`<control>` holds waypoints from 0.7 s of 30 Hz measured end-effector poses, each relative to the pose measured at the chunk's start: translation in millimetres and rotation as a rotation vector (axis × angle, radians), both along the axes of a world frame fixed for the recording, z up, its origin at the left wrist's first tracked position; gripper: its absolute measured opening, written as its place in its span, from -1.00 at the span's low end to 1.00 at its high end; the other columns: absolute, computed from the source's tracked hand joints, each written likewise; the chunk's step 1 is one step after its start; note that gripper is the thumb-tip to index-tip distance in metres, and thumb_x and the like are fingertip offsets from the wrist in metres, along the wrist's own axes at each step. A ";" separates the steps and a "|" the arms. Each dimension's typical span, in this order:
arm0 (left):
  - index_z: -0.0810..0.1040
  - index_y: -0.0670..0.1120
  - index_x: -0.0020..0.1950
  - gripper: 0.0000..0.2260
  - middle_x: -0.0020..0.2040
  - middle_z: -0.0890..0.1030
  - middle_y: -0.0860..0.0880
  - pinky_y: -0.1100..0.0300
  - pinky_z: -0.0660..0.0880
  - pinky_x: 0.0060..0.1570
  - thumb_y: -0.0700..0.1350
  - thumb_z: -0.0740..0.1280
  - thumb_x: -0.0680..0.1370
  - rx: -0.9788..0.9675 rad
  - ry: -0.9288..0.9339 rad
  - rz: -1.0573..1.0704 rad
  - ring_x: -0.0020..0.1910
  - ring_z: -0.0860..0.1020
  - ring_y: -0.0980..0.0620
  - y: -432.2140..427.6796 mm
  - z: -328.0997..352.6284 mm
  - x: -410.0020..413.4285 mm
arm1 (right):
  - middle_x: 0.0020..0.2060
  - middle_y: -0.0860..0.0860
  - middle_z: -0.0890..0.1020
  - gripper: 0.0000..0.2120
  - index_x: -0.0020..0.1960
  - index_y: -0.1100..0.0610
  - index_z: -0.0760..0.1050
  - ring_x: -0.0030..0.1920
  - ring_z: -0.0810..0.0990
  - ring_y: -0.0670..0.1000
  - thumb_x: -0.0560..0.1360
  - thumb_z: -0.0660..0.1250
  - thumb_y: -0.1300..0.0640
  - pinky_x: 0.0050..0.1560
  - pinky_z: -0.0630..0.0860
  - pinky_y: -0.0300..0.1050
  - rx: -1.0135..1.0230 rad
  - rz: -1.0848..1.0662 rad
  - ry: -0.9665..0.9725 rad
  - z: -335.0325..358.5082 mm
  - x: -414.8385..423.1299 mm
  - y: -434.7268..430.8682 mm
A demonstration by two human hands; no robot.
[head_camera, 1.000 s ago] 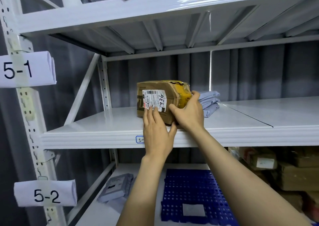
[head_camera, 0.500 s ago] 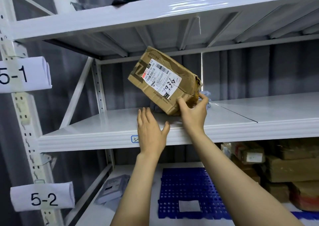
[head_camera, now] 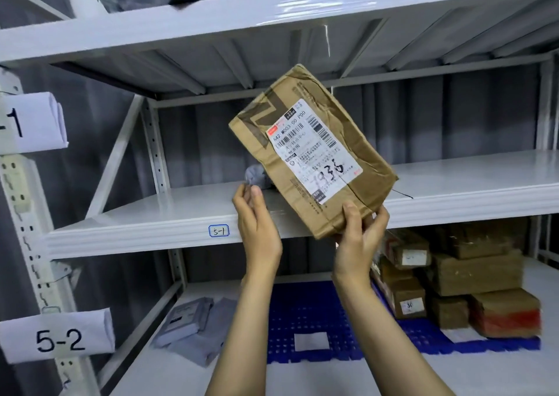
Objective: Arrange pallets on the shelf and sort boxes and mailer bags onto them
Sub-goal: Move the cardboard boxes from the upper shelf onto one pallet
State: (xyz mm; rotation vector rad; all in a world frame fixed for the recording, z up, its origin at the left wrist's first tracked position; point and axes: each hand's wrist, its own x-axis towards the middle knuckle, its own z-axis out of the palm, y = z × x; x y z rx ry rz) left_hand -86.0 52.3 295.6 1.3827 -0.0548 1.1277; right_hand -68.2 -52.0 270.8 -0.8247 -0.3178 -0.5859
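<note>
Right hand [head_camera: 359, 240] grips just the bottom corner of the tilted box [head_camera: 314, 150], which rises above it, clear of the shelf [head_camera: 136, 226]. Left hand [head_camera: 257, 226] is loose and empty just left of the box, not touching. Risk: with a one-corner grip the box may pivot, slip and drop onto the blue pallet [head_camera: 302, 311] below both hands.

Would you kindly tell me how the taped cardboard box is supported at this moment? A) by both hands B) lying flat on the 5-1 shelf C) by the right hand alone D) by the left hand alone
C: the right hand grips the lower corner of the tilted cardboard box, while the left hand is apart from it.
</note>
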 end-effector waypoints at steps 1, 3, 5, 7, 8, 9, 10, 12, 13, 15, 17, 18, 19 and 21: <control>0.33 0.06 0.32 -0.45 0.35 0.45 -0.01 -0.03 0.33 0.39 0.37 0.10 0.47 -0.035 -0.010 -0.050 0.35 0.42 0.04 -4.1 -3.9 0.1 | 0.19 0.02 0.55 -0.31 0.32 0.03 0.30 0.21 0.54 0.02 0.27 0.36 -0.20 0.24 0.51 0.03 0.009 -0.009 0.006 -8.9 -3.7 -4.6; 0.33 0.05 0.34 -0.35 0.33 0.47 0.00 -0.10 0.35 0.37 0.43 0.13 0.40 -0.083 -0.017 -0.116 0.33 0.44 0.03 -12.3 -11.8 -1.8 | 0.23 0.03 0.53 -0.29 0.36 0.02 0.30 0.24 0.53 0.01 0.28 0.36 -0.20 0.28 0.47 0.08 0.026 -0.015 0.019 -27.7 -7.7 -14.0; 0.31 0.05 0.36 -0.34 0.34 0.47 0.00 -0.09 0.35 0.37 0.42 0.15 0.40 -0.105 -0.009 -0.142 0.33 0.45 0.04 -20.4 -18.0 -6.3 | 0.26 0.02 0.52 -0.30 0.37 -0.03 0.30 0.25 0.51 0.00 0.29 0.34 -0.22 0.31 0.44 0.12 0.018 -0.033 0.045 -45.0 -10.9 -23.0; 0.26 0.02 0.42 -0.37 0.38 0.44 -0.04 -0.05 0.34 0.39 0.36 0.16 0.46 -0.155 -0.004 -0.184 0.34 0.43 0.06 -28.4 -26.2 -11.7 | 0.26 -0.02 0.51 -0.38 0.32 -0.14 0.32 0.26 0.51 -0.02 0.29 0.32 -0.23 0.32 0.43 0.08 0.030 -0.050 0.062 -64.1 -14.6 -32.0; 0.24 -0.01 0.44 -0.41 0.39 0.42 -0.06 -0.06 0.33 0.40 0.29 0.16 0.53 -0.186 -0.010 -0.200 0.35 0.42 0.06 -31.4 -31.0 -15.1 | 0.26 -0.03 0.51 -0.43 0.29 -0.20 0.33 0.27 0.51 -0.01 0.30 0.31 -0.23 0.32 0.43 0.08 0.049 -0.051 0.065 -73.9 -16.6 -36.4; 0.22 -0.03 0.46 -0.46 0.41 0.41 -0.08 -0.08 0.33 0.40 0.23 0.14 0.57 -0.216 -0.023 -0.215 0.36 0.42 0.04 -33.4 -35.4 -18.9 | 0.27 -0.02 0.52 -0.46 0.27 -0.22 0.34 0.27 0.51 0.02 0.31 0.31 -0.21 0.30 0.44 0.10 0.067 -0.047 0.071 -83.7 -18.8 -40.7; 0.21 -0.05 0.47 -0.47 0.42 0.40 -0.09 -0.10 0.33 0.39 0.20 0.12 0.59 -0.243 -0.032 -0.231 0.37 0.42 0.02 -34.8 -38.6 -22.5 | 0.27 0.00 0.52 -0.46 0.28 -0.20 0.35 0.27 0.51 0.04 0.31 0.31 -0.20 0.28 0.45 0.11 0.079 -0.040 0.082 -93.3 -19.9 -44.9; 0.20 -0.05 0.49 -0.40 0.41 0.42 -0.10 -0.10 0.37 0.35 0.20 0.12 0.51 -0.293 -0.039 -0.269 0.35 0.44 -0.01 -37.2 -49.1 -29.9 | 0.23 0.01 0.55 -0.38 0.33 -0.07 0.35 0.22 0.54 0.02 0.30 0.31 -0.19 0.20 0.48 0.01 0.100 -0.024 0.112 -116.0 -20.8 -54.2; 0.20 -0.04 0.49 -0.37 0.40 0.43 -0.09 -0.10 0.38 0.34 0.21 0.12 0.48 -0.302 -0.035 -0.282 0.34 0.45 -0.02 -37.2 -56.6 -32.8 | 0.18 -0.01 0.56 -0.32 0.36 0.02 0.34 0.17 0.56 -0.02 0.28 0.31 -0.18 0.14 0.50 -0.08 0.112 -0.017 0.128 -125.5 -22.0 -59.0; 0.25 0.03 0.46 -0.35 0.38 0.45 -0.07 -0.10 0.38 0.34 0.29 0.16 0.43 -0.298 -0.008 -0.295 0.32 0.47 -0.01 -35.8 -72.3 -37.4 | 0.12 -0.05 0.58 -0.26 0.39 0.16 0.32 0.08 0.59 -0.13 0.28 0.32 -0.13 0.05 0.50 -0.21 0.114 -0.012 0.155 -141.5 -22.3 -68.2; 0.31 0.12 0.40 -0.33 0.37 0.47 -0.04 -0.12 0.37 0.34 0.38 0.19 0.35 -0.286 0.039 -0.301 0.32 0.47 0.00 -32.7 -91.1 -41.0 | 0.10 -0.05 0.58 -0.30 0.37 0.19 0.32 0.03 0.60 -0.17 0.30 0.33 -0.07 0.02 0.50 -0.26 0.084 -0.003 0.168 -156.1 -23.0 -76.2; 0.34 0.15 0.38 -0.33 0.36 0.48 -0.03 -0.15 0.36 0.35 0.40 0.20 0.33 -0.279 0.069 -0.296 0.33 0.47 -0.01 -30.1 -100.8 -42.2 | 0.08 -0.04 0.59 -0.33 0.35 0.19 0.33 0.03 0.60 -0.17 0.31 0.33 -0.06 0.00 0.51 -0.26 0.068 0.012 0.174 -162.2 -23.5 -79.8; 0.38 0.16 0.36 -0.35 0.36 0.49 -0.03 -0.18 0.33 0.36 0.42 0.21 0.34 -0.268 0.104 -0.283 0.34 0.46 -0.02 -27.2 -109.8 -43.4 | 0.07 -0.03 0.59 -0.38 0.31 0.17 0.35 0.02 0.61 -0.15 0.31 0.33 -0.05 0.00 0.52 -0.25 0.054 0.030 0.179 -168.3 -23.4 -83.3; 0.44 0.12 0.34 -0.34 0.34 0.51 -0.05 -0.22 0.30 0.37 0.45 0.23 0.36 -0.220 0.188 -0.263 0.34 0.45 -0.06 -22.3 -128.0 -45.1 | 0.08 0.01 0.59 -0.44 0.25 0.13 0.39 0.05 0.59 -0.09 0.31 0.34 -0.06 0.03 0.53 -0.20 0.011 0.058 0.187 -177.5 -23.5 -88.8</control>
